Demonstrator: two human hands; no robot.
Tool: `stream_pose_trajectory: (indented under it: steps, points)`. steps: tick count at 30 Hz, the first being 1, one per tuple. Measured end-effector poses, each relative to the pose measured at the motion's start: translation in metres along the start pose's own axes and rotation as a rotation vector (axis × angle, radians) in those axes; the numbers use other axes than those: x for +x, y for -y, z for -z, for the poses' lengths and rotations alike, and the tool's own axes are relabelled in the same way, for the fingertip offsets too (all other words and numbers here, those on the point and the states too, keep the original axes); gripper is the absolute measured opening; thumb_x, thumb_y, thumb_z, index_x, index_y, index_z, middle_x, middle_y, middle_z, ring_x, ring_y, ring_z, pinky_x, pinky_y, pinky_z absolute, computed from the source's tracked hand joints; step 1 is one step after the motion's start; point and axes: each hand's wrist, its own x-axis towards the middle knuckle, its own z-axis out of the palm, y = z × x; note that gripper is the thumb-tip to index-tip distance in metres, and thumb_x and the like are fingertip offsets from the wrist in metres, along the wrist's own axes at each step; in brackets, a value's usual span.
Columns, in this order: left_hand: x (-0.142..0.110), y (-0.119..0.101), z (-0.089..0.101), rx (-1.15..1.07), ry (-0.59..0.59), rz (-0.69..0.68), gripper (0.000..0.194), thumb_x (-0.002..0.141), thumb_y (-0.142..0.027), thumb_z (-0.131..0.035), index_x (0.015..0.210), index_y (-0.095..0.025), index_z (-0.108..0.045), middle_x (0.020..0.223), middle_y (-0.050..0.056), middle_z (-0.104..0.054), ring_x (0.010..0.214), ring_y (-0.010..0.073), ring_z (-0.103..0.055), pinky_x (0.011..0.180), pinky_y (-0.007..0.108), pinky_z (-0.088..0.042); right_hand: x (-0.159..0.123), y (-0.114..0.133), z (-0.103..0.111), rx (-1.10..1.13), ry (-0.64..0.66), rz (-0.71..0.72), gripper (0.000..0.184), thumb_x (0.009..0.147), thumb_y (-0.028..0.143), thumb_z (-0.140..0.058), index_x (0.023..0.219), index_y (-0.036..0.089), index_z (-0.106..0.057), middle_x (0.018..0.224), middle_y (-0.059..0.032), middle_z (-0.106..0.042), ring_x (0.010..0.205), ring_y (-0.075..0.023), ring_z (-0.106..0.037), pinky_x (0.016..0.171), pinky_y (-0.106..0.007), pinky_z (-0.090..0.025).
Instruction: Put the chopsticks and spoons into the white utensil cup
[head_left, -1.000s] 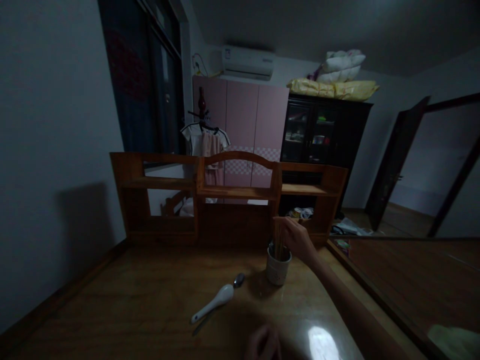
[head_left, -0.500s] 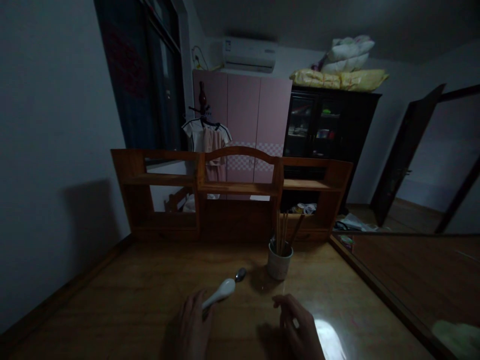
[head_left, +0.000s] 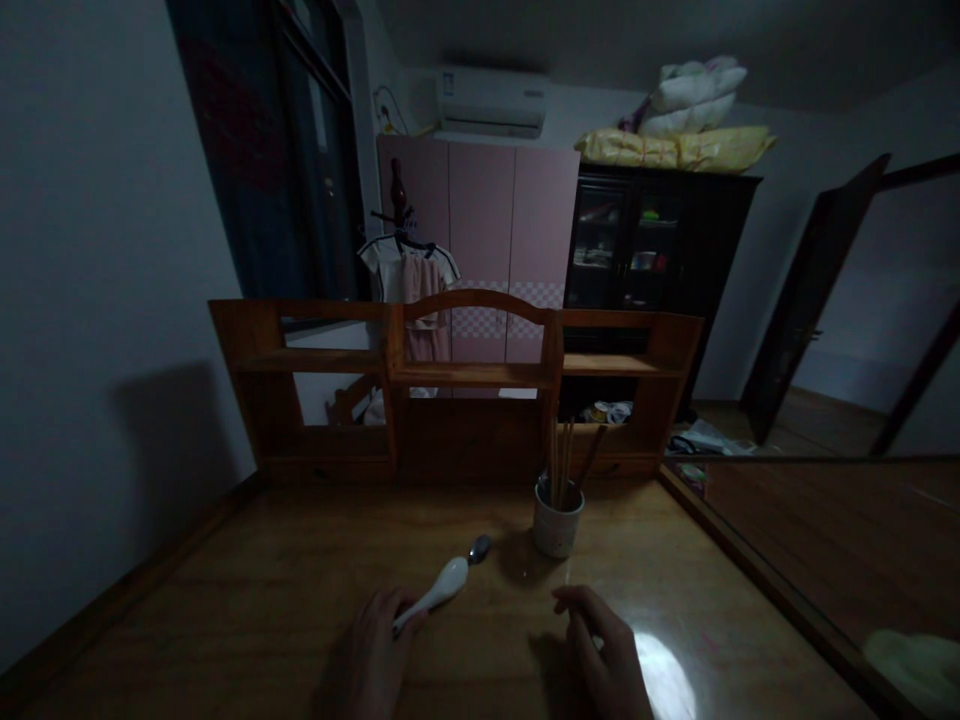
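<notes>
A white spoon (head_left: 452, 577) lies slantwise at the middle front of the desk. Just past its bowl shows the bowl of a metal spoon (head_left: 480, 548); the rest of that one is mostly hidden along the white one. My left hand (head_left: 375, 640) is at the near end of the white handle, which runs between forefinger and thumb. My right hand (head_left: 600, 640) hovers over the desk with loosely bent fingers, a gap between thumb and forefinger, and nothing visible in it. Beyond it stands a white cup (head_left: 557, 525) with several thin wooden sticks, likely chopsticks (head_left: 562, 465).
A wooden shelf unit (head_left: 472, 375) runs along the back of the desk (head_left: 300, 560). To the left is a wall (head_left: 90, 400); a raised rim (head_left: 739, 555) edges the right side. Glare (head_left: 664, 680) shines beside my right hand. The room is dim.
My left hand has slid slightly left and toward me, showing more of the white handle. My right hand has shifted a little to the right. The spoons and cup look unmoved.
</notes>
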Motion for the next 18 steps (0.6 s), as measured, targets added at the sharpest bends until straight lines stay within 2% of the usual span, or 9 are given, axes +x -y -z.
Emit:
stream_pose_trajectory:
  steps: [5,9,11,13,16,18]
  points:
    - [-0.005,-0.01,0.005,-0.087,0.018,0.086,0.029,0.093,-0.034,-0.038,0.112,-0.024,-0.057,0.115,0.006,-0.068,0.103,0.0206,-0.065,0.088,0.028,-0.046,-0.002,0.007,0.005,-0.018,0.019,-0.023,0.027,0.091,0.025,-0.039,0.103,0.024,-0.063,0.094,-0.005,-0.068,0.083,-0.021,-0.063,0.071,-0.028,-0.047]
    - [-0.009,-0.03,0.007,-0.254,-0.012,0.102,0.027,0.094,-0.038,-0.034,0.104,-0.025,-0.056,0.093,0.005,-0.071,0.086,0.022,-0.068,0.075,0.029,-0.047,-0.002,0.006,0.006,-0.025,0.02,-0.012,0.027,0.091,0.024,-0.04,0.103,0.022,-0.063,0.094,-0.0043,-0.068,0.084,-0.0196,-0.063,0.071,-0.025,-0.045]
    - [-0.015,-0.044,0.008,-0.436,-0.056,0.128,0.025,0.092,-0.044,-0.038,0.096,-0.025,-0.054,0.082,0.003,-0.068,0.075,0.0209,-0.066,0.068,0.028,-0.047,-0.002,0.005,0.006,-0.027,0.023,-0.009,0.027,0.091,0.025,-0.039,0.103,0.021,-0.063,0.094,-0.0044,-0.068,0.085,-0.0194,-0.063,0.071,-0.025,-0.045]
    - [-0.023,-0.059,0.008,-0.671,-0.093,0.164,0.032,0.086,-0.055,-0.047,0.093,-0.024,-0.052,0.073,-0.001,-0.063,0.066,0.0184,-0.061,0.061,0.026,-0.045,-0.002,0.005,0.005,-0.024,0.024,-0.017,0.027,0.092,0.026,-0.039,0.103,0.021,-0.063,0.093,-0.0046,-0.067,0.085,-0.0194,-0.063,0.072,-0.025,-0.045]
    - [-0.036,-0.074,-0.002,-1.024,0.031,0.299,0.049,0.071,-0.067,-0.061,0.094,-0.024,-0.054,0.058,-0.007,-0.051,0.05,0.0124,-0.051,0.048,0.021,-0.039,-0.002,0.007,0.005,-0.024,0.029,-0.033,0.026,0.093,0.027,-0.039,0.103,0.021,-0.063,0.094,-0.0047,-0.067,0.086,-0.0196,-0.063,0.071,-0.025,-0.045]
    - [-0.044,-0.076,-0.018,-1.218,0.191,0.426,0.055,0.061,-0.072,-0.066,0.08,-0.022,-0.055,0.048,-0.01,-0.038,0.04,0.008,-0.038,0.041,0.019,-0.032,-0.002,0.008,0.006,-0.022,0.035,-0.038,0.026,0.093,0.027,-0.04,0.103,0.021,-0.063,0.094,-0.0048,-0.067,0.086,-0.0199,-0.063,0.071,-0.025,-0.044]
